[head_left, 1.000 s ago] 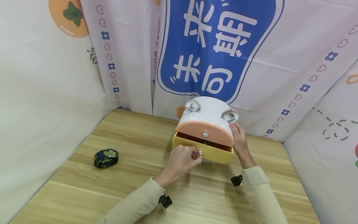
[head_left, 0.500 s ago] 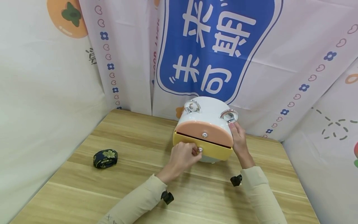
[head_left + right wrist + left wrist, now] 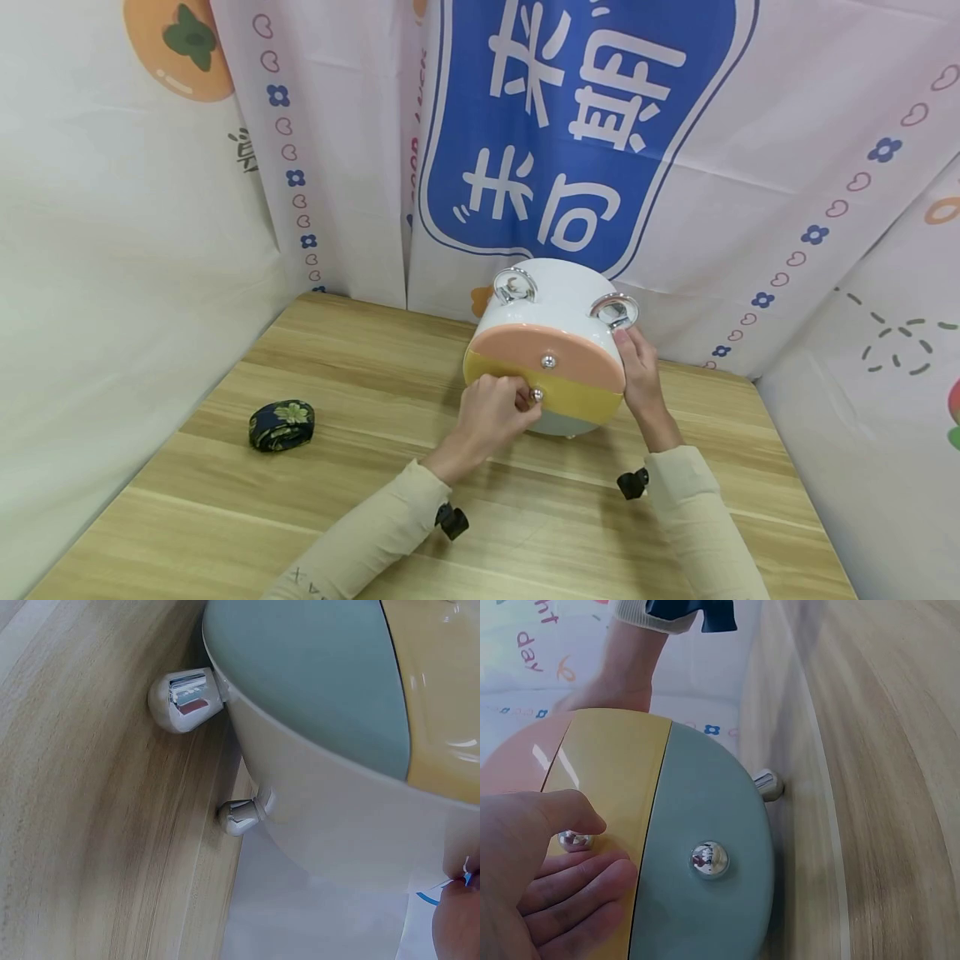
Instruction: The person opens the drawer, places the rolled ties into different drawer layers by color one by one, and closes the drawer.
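Closing the yellow drawer (image 3: pixel 581 399) below and right of frame centre, judging by its flush front; called next, probably, for letting go. Pinched the silver knob (image 3: pixel 537 395) between thumb and curled fingers of the left hand (image 3: pixel 491 414), angled in from lower left; steadied the cabinet (image 3: pixel 558 290) at right with roughly straight fingers of the right hand (image 3: pixel 642 365).

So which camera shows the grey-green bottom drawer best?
The left wrist view: it shows most of the grey-green drawer and its knob, unobstructed. The head view shows only a thin strip below the yellow drawer; the right wrist view shows part of its front, cropped, without the knob.
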The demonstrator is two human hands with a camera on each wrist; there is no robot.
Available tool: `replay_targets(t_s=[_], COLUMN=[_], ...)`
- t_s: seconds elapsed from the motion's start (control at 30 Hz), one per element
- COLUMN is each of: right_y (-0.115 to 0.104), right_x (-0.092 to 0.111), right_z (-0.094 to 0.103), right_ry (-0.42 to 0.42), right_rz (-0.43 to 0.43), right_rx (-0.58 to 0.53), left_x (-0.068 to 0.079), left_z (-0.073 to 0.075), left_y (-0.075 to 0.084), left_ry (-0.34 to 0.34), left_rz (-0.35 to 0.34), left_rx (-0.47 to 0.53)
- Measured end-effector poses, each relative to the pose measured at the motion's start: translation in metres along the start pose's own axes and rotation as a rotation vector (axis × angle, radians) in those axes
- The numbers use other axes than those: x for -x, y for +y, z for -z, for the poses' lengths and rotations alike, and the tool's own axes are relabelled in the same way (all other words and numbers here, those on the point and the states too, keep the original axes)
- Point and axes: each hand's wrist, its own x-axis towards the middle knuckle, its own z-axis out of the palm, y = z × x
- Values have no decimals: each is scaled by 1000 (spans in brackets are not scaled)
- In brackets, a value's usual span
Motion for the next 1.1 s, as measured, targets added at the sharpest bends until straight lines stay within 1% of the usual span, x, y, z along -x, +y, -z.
replay_targets(t_s=[0.27,0.37,0.47,0.63,0.87,1.0,1.1], right_y=[0,0,0,1,1,1,1], right_x=[0,0,0,0,0,-1,-1], right_z=[0,0,0,0,0,0,0], right_ry=[-6,-5,-7,-3,-9,-10,-10], right_rz=[-2,-5,-3,-2,-1,0,-5], right_rx=[-2,-6,-3,-2,2,2,-2], left_x=[-1,1,6,14,19,18,17], left_z=[-1,-2,-3,-9,-19,-25,-29], left_y=[-1,-2,-4,-8,-11,-14,-16], left_ry=[11,9,-12,-68,-111,-119,-111], left_rz=[-11,-21,-20,8,43,64,78], left_rx=[0,1,-9,-15,-38,-73,-102])
